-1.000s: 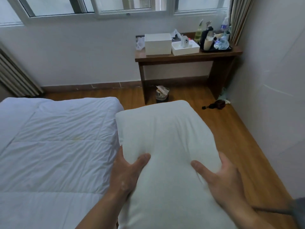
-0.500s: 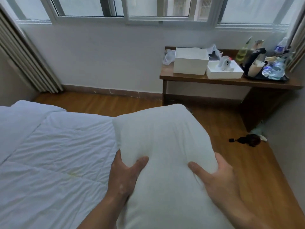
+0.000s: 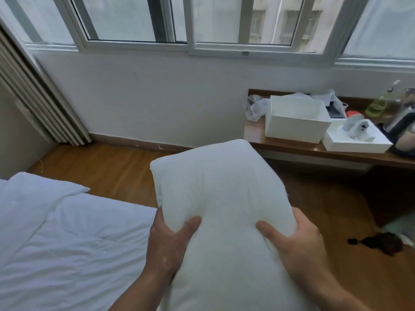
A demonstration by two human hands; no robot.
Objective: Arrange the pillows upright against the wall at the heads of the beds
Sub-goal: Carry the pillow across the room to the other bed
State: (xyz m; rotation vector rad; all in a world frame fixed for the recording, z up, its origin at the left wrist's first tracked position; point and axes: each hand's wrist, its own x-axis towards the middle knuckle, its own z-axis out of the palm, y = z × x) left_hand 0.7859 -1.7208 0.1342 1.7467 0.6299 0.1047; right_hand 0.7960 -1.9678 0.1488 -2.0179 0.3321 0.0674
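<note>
A plump white pillow (image 3: 221, 194) is held in front of me, lengthwise, over the wooden floor beside the bed. My left hand (image 3: 167, 243) grips its left edge and my right hand (image 3: 298, 248) grips its right edge, thumbs pressed into the top. A bed (image 3: 67, 243) with a white quilt lies at the lower left. No bed head or wall behind a bed is in view.
A wooden desk (image 3: 292, 149) at the right carries two white boxes (image 3: 296, 122), bottles and a kettle. A dark object (image 3: 381, 242) lies on the floor near the desk. A window wall is ahead, with a curtain (image 3: 33, 97) at the left.
The view has swung left and tilted up, so the desk moved to the right edge and more window shows. Both hands keep the same grip on the pillow.
</note>
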